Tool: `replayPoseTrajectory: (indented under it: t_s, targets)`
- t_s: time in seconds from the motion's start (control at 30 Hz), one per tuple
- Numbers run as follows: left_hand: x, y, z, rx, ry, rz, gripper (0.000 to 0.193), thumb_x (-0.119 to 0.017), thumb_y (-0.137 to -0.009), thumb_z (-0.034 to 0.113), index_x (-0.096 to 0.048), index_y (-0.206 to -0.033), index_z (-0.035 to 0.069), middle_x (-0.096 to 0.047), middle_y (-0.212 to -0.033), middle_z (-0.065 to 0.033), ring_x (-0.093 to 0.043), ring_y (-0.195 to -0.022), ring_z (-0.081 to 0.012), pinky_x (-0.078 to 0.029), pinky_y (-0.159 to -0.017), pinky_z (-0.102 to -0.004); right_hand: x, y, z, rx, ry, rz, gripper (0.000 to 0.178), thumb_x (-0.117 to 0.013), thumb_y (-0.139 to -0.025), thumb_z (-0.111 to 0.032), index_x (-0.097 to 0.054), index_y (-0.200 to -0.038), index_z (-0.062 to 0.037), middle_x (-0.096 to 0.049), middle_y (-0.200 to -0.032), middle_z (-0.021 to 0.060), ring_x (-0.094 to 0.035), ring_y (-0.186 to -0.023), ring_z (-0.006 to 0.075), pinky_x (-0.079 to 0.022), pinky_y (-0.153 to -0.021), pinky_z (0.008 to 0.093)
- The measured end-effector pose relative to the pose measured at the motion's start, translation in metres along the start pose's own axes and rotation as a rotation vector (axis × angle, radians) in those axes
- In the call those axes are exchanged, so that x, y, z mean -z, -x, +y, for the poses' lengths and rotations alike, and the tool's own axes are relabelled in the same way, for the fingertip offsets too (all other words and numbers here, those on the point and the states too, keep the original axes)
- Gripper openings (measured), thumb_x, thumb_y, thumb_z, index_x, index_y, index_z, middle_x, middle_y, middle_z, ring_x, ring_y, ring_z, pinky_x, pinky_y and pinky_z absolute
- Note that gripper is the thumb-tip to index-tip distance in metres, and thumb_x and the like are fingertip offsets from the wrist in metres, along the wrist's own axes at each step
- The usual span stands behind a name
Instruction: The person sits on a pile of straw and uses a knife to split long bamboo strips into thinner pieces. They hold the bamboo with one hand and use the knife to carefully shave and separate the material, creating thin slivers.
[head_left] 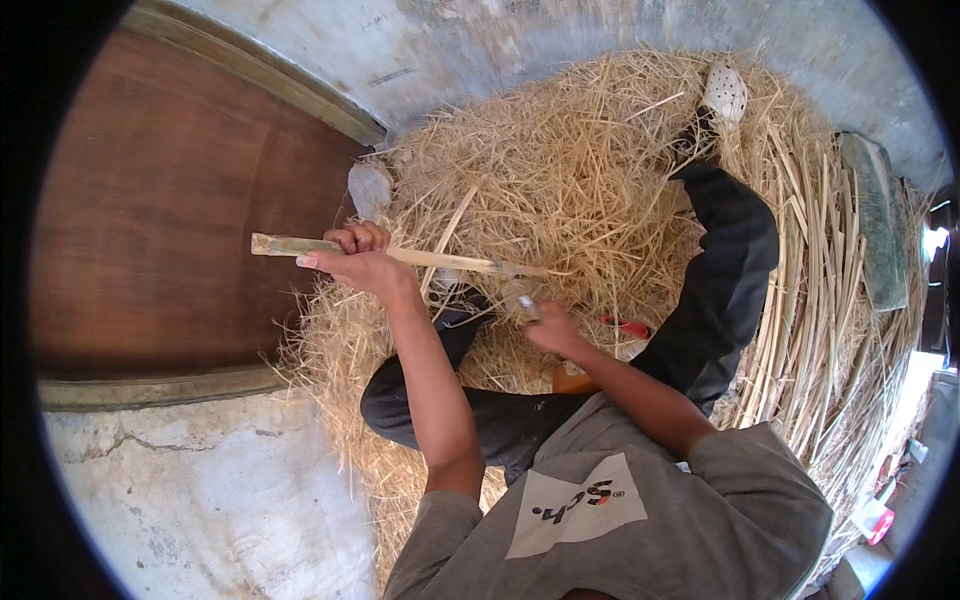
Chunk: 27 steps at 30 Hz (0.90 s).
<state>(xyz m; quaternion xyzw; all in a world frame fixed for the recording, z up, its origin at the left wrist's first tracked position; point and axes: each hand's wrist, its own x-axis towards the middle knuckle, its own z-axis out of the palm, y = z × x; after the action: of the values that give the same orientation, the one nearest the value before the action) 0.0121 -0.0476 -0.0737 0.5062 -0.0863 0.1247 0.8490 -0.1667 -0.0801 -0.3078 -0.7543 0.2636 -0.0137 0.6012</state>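
My left hand (362,262) is closed around a long flat bamboo strip (445,261), held nearly level across my lap. One squared end sticks out to the left of the fist, and the thinner end points right above the straw-like shavings. A small curl hangs at that thin end. Just below it, my right hand (552,330) is closed on a knife-like tool (528,306) with a pale metal part showing beyond the fingers. Its blade is blurred and hard to make out. A gap shows between my right fist and the strip.
Shavings (570,150) heap around my bent legs (715,260). Long split strips (800,300) lie at the right by a dark green slab (878,220). A red object (627,326) and an orange piece (572,381) lie near my right forearm. A brown door (190,210) stands left.
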Motion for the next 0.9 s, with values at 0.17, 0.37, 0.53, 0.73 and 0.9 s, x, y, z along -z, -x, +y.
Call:
replayPoseTrajectory:
  t_s: [0.17,0.37,0.53,0.73,0.9]
  targets:
    - [0.000,0.012,0.000,-0.021,0.029,-0.033,0.066,-0.031,-0.085,0.078,-0.022,-0.065,0.016,-0.020,-0.054,0.0022,-0.019,-0.047,-0.0106,-0.014,-0.045,-0.0251,0.009,0.025,-0.096,0.173,-0.140,-0.025,0.030,-0.059,-0.070,-0.013,-0.060,-0.096,0.0013,-0.062,-0.084,0.0252,-0.061,-0.082,0.0408,-0.049,-0.075,0.0455]
    - [-0.004,0.010,0.000,-0.005,0.000,0.040,0.067,-0.032,-0.083,0.080,-0.022,-0.067,0.015,-0.020,-0.053,0.0024,-0.019,-0.047,-0.0097,-0.013,-0.046,-0.0251,-0.016,0.002,0.004,-0.064,-0.262,0.031,0.019,-0.059,-0.070,-0.009,-0.056,-0.087,0.0000,-0.057,-0.070,0.0219,-0.057,-0.067,0.0401,-0.046,-0.063,0.0443]
    - [0.004,0.003,0.005,-0.042,-0.007,0.061,0.067,-0.030,-0.084,0.080,-0.022,-0.067,0.015,-0.019,-0.054,0.0026,-0.018,-0.047,-0.0099,-0.014,-0.046,-0.0250,-0.013,0.019,-0.052,0.123,-0.093,0.041,0.020,-0.059,-0.070,-0.010,-0.056,-0.087,0.0006,-0.057,-0.071,0.0230,-0.056,-0.067,0.0417,-0.046,-0.063,0.0441]
    - [-0.005,0.021,0.003,-0.011,-0.004,0.033,0.067,-0.029,-0.084,0.080,-0.021,-0.067,0.015,-0.019,-0.055,0.0025,-0.019,-0.048,-0.0103,-0.015,-0.046,-0.0246,-0.027,0.005,-0.019,0.269,-0.107,0.262,0.023,-0.062,-0.069,-0.012,-0.055,-0.088,0.0009,-0.059,-0.075,0.0244,-0.058,-0.072,0.0433,-0.048,-0.067,0.0454]
    - [0.004,0.013,0.008,-0.047,-0.049,0.080,0.067,-0.029,-0.084,0.080,-0.021,-0.067,0.015,-0.019,-0.054,0.0020,-0.019,-0.048,-0.0109,-0.015,-0.046,-0.0247,-0.005,0.010,-0.018,-0.083,0.002,-0.002,0.028,-0.061,-0.071,-0.013,-0.058,-0.095,0.0007,-0.062,-0.083,0.0252,-0.062,-0.082,0.0418,-0.050,-0.072,0.0471]
